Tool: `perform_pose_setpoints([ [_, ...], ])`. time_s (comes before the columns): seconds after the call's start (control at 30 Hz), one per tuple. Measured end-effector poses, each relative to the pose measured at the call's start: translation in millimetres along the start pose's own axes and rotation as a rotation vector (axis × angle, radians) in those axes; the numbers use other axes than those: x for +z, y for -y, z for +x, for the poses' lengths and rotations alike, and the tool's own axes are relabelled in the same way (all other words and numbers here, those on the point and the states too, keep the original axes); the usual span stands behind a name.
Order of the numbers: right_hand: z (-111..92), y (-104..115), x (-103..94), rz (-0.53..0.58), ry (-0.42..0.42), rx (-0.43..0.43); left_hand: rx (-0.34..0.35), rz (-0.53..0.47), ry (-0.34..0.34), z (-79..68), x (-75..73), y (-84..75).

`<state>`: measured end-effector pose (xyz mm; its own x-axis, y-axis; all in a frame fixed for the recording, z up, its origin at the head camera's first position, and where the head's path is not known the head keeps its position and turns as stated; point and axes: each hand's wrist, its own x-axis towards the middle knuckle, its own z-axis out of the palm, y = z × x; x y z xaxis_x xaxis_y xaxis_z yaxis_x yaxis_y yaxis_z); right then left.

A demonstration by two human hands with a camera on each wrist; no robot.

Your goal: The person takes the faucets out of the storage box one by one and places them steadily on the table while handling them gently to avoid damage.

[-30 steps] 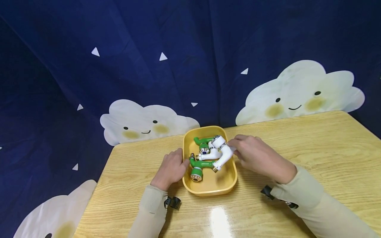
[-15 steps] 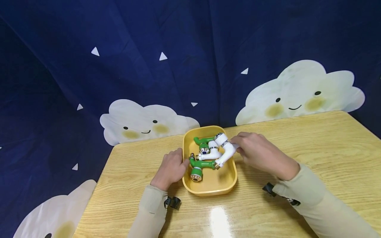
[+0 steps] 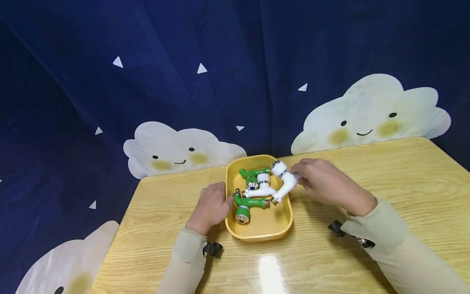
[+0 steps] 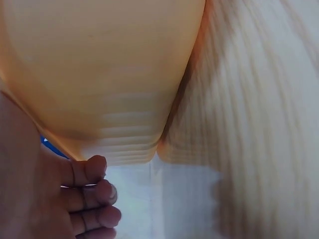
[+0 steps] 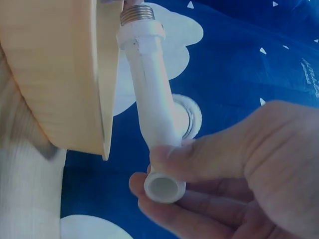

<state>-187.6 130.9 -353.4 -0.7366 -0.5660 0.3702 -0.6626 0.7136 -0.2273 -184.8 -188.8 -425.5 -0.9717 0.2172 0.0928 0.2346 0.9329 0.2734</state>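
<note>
My right hand (image 3: pixel 328 183) pinches a white plastic tap (image 3: pixel 287 185) near its spout, thumb on one side and fingers on the other. Its ribbed white knob points up and away, and its brass-coloured threaded end points down over the yellow tub (image 3: pixel 258 237). In the right wrist view the spout's open mouth (image 5: pixel 165 188) faces the camera. My left hand (image 3: pixel 210 208) holds the tub's left rim, thumb over the edge; its curled fingers (image 4: pixel 94 169) show beside the outer wall. Inside the tub lie another white tap (image 3: pixel 258 192) and two green taps, one near (image 3: pixel 251 202), one far (image 3: pixel 252 173).
The tub stands on a wood-grain table (image 3: pixel 367 179), close to its far edge. Behind hangs a dark blue curtain (image 3: pixel 220 90) with printed clouds. A small black device (image 3: pixel 213 250) is strapped on the left wrist, another (image 3: pixel 335 228) on the right.
My right hand has drawn the white tap to the right and slightly away, uncovering more of the other white tap and the near green tap's threaded end. The left hand stays put.
</note>
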Motion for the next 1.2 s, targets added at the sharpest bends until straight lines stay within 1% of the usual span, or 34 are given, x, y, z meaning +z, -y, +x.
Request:
perform_pose_setpoints([
  [0.13, 0, -4, 1.1, -0.005, 0.019, -0.006, -0.011, 0.030, 0.014, -1.2, -0.4, -0.6],
  [0.4, 0, -7, -0.1, 0.004, 0.059, 0.018, -0.010, 0.033, 0.010, -2.0, -0.6, -1.2],
  [0.73, 1, -14, -2.0, -0.001, 0.043, 0.013, 0.003, 0.029, 0.004, -3.2, -2.4, -2.8],
  [0.93, 1, -17, -0.1, 0.006, 0.058, 0.008, -0.007, 0.031, 0.015, -2.1, -3.0, -4.0],
  [1.2, 0, -24, -3.2, -0.002, 0.068, 0.018, -0.013, 0.027, 0.024, -0.8, -2.9, -4.4],
])
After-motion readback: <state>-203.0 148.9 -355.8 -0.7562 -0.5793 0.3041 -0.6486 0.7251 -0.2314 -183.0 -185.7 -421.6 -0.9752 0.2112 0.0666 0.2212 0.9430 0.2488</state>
